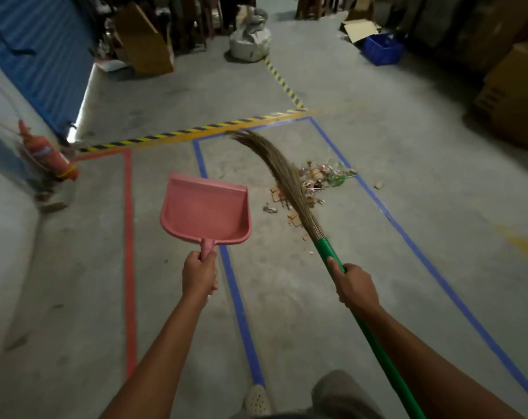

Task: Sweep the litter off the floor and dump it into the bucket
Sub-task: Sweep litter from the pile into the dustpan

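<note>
Grips the stub handle of a pink dustpan (203, 211) in the left hand (200, 275), with all fingers curled tight round it. Holds the pan raised above the concrete floor (287, 297), mouth turned away, over the left strip of a blue tape outline (238, 303).

Clasps the green shaft of a broom (322, 247) in the right hand (355, 287), with the thumb laid along the shaft, just below the bristle binding. Carries the bristles forward and to the left, arcing over the near side of the litter; cannot tell whether any tip touches the floor.

Records the litter (320, 176) as wrappers, paper bits and brown fragments. Places it heaped on the floor inside the blue outline, toward that outline's far right corner, with loose pieces trailing back as far as the broom binding. Notes one stray scrap (378, 185) just outside the right strip.

Notes yellow-and-black hazard tape (196, 130) along the outline's far side and a red tape line (129, 252) well to the left. Logs a red fire extinguisher (45, 154) at the left edge of the floor, beside a blue shutter (39, 55). Logs a white sack (250, 43) and a blue crate (382, 51) at the far edge, and cardboard boxes (510, 98) along the right edge. Shows a perforated shoe (256, 399) at the near edge.
</note>
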{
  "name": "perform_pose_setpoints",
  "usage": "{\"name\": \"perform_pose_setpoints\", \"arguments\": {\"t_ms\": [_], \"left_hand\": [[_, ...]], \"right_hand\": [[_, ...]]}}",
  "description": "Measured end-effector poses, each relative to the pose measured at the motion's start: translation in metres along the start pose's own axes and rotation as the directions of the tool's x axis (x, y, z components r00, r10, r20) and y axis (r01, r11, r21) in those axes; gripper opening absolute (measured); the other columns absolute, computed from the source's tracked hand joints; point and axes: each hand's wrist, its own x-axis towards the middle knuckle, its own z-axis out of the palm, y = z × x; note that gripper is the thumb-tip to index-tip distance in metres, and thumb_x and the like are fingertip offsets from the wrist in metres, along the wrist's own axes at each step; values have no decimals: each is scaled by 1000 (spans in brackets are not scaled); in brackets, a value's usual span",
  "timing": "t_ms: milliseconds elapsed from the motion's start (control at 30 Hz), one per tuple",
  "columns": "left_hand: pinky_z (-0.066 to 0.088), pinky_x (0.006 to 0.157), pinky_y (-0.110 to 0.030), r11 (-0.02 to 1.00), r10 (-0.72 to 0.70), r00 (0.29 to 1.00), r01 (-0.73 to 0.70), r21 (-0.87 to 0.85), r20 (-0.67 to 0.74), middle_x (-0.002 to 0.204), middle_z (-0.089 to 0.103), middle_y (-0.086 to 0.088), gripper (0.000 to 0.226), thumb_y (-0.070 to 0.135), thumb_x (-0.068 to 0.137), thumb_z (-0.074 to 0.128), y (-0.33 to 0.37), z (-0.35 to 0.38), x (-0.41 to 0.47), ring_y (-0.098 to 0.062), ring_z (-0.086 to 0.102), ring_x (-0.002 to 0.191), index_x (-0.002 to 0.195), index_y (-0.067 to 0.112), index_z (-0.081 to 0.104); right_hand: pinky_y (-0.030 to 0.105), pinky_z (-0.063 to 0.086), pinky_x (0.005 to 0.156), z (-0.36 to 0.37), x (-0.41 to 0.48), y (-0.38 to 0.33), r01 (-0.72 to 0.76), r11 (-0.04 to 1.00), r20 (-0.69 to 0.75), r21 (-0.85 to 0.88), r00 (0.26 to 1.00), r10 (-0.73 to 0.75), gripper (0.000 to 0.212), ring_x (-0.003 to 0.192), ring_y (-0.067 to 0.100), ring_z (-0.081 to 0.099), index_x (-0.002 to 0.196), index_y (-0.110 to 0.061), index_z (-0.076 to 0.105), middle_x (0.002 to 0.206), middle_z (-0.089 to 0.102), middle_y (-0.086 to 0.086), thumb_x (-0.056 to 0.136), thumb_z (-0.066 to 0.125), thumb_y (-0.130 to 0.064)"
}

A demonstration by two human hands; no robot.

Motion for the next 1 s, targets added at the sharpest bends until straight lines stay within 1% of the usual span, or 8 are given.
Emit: {"name": "perform_pose_setpoints", "arguments": {"t_ms": [167,300,400,500,633,800,900,1000], "left_hand": [[35,42,-24,996,15,998,-20,91,56,61,55,-12,27,30,97,57,48,71,91,-22,46,38,81,9,49],[34,41,-23,988,15,997,-26,154,76,60,54,-11,29,30,97,58,77,141,164,-21,46,34,81,9,49],[32,37,-22,983,-33,997,19,184,76,58,53,-9,29,31,98,58,95,189,211,-20,45,33,80,10,48],[30,36,-22,975,-98,992,81,209,73,57,52,-8,29,31,99,56,112,226,254,-19,43,33,82,9,48],[30,38,-21,957,-143,987,120,263,69,58,52,-9,29,30,100,54,121,262,322,-19,43,33,81,9,47],[32,36,-24,920,-197,977,153,360,86,59,52,-12,28,28,100,54,76,307,422,-21,44,34,82,8,46],[35,39,-26,891,-210,972,145,431,107,59,53,-13,29,28,99,56,18,337,488,-21,44,34,81,7,47],[34,37,-25,864,-237,963,147,481,132,58,51,-14,28,26,100,56,-47,366,549,-20,43,32,82,6,46]], "right_hand": [[44,63,72,-18,103,-19,-58,998,28,16,998,58,60,71,25,70,85,-15,62,79,70,8,97,40,-69],[44,63,72,-18,203,-26,-96,995,65,34,994,93,60,71,24,70,89,-14,63,80,70,7,97,39,-69],[41,63,71,-21,269,-36,-135,991,119,14,984,133,59,70,23,70,93,-12,63,81,69,7,99,40,-66],[35,62,67,-27,324,-47,-173,985,183,-9,968,172,58,72,22,70,97,-10,62,83,69,7,100,40,-64],[36,63,71,-22,400,-60,-166,980,236,-109,954,188,56,74,19,68,101,-12,60,85,66,5,100,38,-64],[39,63,70,38,494,-57,-166,970,289,-177,934,212,46,70,18,66,106,-14,57,82,64,3,101,41,-57],[35,61,68,104,551,-46,-174,964,322,-203,917,234,42,71,17,65,105,-14,55,81,62,2,102,42,-54],[37,61,70,180,602,-36,-190,959,333,-211,908,254,43,74,18,65,107,-16,55,83,61,2,101,41,-56]]}}
